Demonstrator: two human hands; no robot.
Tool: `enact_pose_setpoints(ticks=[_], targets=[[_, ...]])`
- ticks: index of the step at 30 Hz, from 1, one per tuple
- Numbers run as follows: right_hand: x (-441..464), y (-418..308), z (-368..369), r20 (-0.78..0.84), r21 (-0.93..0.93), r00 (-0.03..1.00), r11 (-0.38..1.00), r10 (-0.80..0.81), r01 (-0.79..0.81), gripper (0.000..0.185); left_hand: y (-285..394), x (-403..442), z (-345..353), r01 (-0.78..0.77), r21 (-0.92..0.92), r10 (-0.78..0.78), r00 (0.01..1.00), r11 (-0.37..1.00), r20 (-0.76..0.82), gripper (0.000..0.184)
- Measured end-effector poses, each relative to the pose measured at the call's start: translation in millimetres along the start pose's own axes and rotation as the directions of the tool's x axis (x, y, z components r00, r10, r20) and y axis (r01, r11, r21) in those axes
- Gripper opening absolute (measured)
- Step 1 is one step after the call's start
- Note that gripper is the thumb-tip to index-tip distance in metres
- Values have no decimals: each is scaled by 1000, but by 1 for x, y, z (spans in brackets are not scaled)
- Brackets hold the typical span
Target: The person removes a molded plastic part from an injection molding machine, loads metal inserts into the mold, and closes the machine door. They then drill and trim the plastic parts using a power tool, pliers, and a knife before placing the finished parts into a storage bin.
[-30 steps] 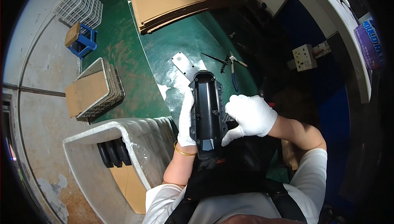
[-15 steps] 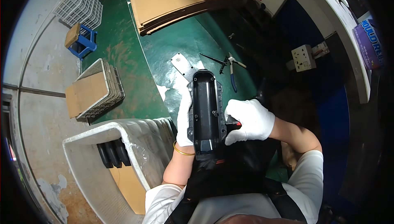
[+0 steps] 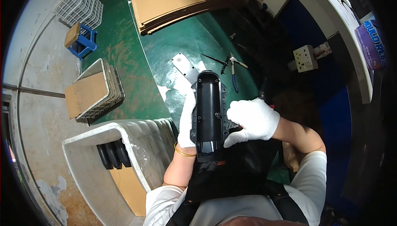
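A long black plastic housing, hollow with its open side up, is held upright in front of my body. My left hand, in a white glove, is closed along its left edge. On the other side, my right hand, also gloved in white, is closed on a small hand tool right at the housing's right edge. Most of that tool is hidden by the glove; a grey-black end and bits of red show. Whether its end touches the housing I cannot tell.
On the green table lie pliers, a thin dark tool, a grey plate and stacked cardboard. A white bin at left holds black parts. A blue stool and crates stand beyond.
The housing has shifted slightly to the right. My right hand has turned a little around the tool, whose red part now shows behind the hand. My left hand keeps its hold.
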State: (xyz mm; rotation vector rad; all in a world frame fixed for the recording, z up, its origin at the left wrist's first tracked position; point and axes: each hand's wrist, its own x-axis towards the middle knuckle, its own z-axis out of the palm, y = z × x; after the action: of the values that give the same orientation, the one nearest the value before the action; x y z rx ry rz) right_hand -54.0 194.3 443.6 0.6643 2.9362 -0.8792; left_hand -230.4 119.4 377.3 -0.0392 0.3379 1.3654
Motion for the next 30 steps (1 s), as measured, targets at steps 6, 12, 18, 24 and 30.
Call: enact_pose_setpoints(ticks=[6,12,18,24,30], targets=[[-3,7,5,-6,60,996,995,-84,84,56,1,1,1,2,4,-2,1000,1000,11,46],[39,24,29,-29,704,950,682,310,-200,34,15,-9,-18,14,-106,-15,1000,994,-9,50],[186,135,32,-469,67,843,963,262,-262,36,29,-5,-60,-251,967,422,881,31,215,69],[248,153,28,-531,-296,839,900,124,-320,45,6,11,-31,149,866,247,969,-478,-30,70],[220,120,97,-304,168,896,944,322,-282,46,-18,33,-45,74,640,135,990,-765,47,72]])
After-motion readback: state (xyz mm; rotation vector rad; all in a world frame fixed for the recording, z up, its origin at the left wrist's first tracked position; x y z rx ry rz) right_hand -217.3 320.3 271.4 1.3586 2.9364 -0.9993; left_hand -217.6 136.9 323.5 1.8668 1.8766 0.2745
